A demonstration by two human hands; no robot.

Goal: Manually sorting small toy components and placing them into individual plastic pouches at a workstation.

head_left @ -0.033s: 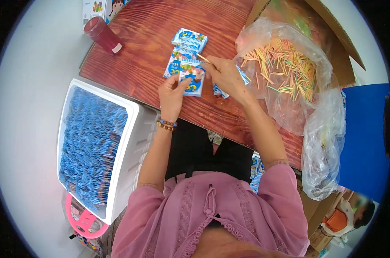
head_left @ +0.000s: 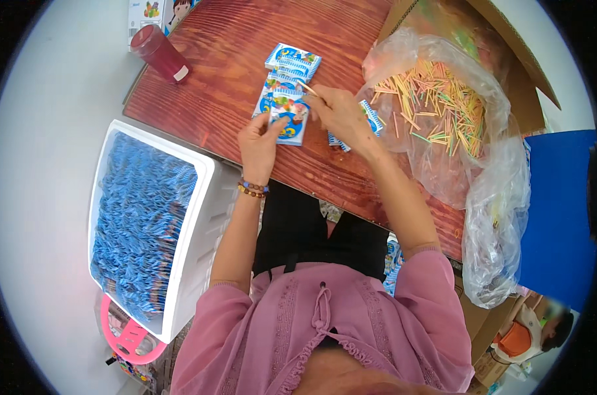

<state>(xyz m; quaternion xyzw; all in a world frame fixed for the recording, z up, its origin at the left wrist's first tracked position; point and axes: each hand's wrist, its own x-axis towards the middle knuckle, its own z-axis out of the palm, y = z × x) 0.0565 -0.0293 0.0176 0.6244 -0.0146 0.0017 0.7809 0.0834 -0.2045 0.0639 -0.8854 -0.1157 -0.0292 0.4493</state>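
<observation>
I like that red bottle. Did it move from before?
No. The red bottle lies at the same far left corner of the wooden table, beside the same carton.

I see a desk of reddish wood, visible grain, semi-gloss. Packets look like glossy printed foil or plastic. Bag is clear crinkled plastic film. Sticks are thin and matt. Bin is white, matt, foam-like. Bottle is smooth red plastic.

Both hands, left hand and right hand, hold blue packets and a thin stick over the wooden table.
</observation>
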